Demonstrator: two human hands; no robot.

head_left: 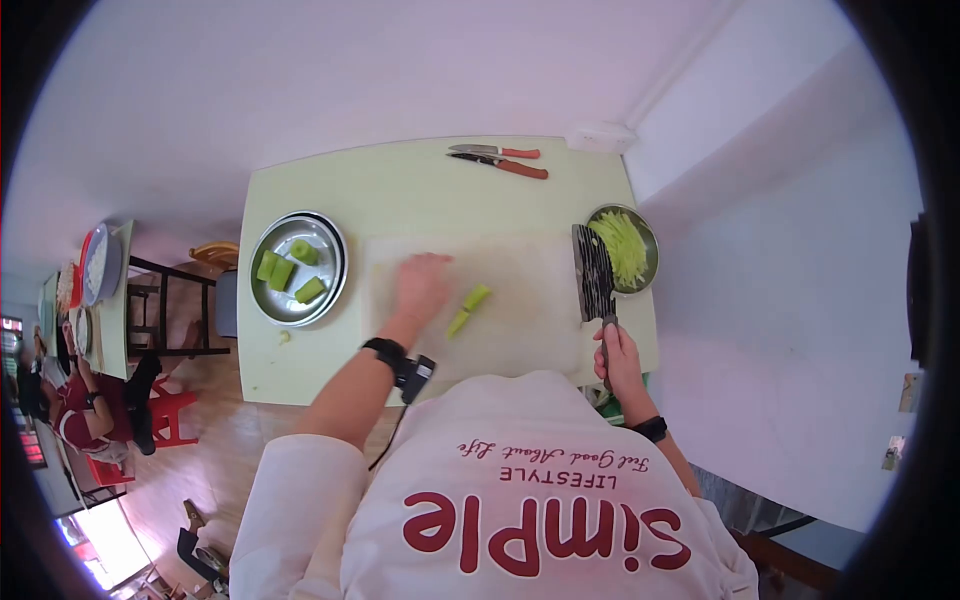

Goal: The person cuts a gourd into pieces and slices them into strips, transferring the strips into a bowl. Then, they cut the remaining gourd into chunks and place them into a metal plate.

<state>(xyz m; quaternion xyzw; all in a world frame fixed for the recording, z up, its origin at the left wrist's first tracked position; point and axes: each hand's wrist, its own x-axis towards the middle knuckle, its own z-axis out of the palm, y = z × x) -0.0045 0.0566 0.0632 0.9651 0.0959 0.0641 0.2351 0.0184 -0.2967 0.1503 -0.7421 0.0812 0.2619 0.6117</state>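
Observation:
My right hand grips the handle of a dark-bladed cleaver. The blade overlaps the left rim of a metal bowl filled with pale green vegetable shreds. Over the whitish cutting board is my left hand, smeared by motion, its fingers pointing right and hard to make out. To its right on the board lie narrow green vegetable pieces, apart from the hand. A round metal dish at the left holds several thick green vegetable chunks.
Two knives with reddish handles lie at the table's far edge, close to the wall. Small scraps rest below the dish on the pale green table. A co-worker sits at another table on the left, near a red stool.

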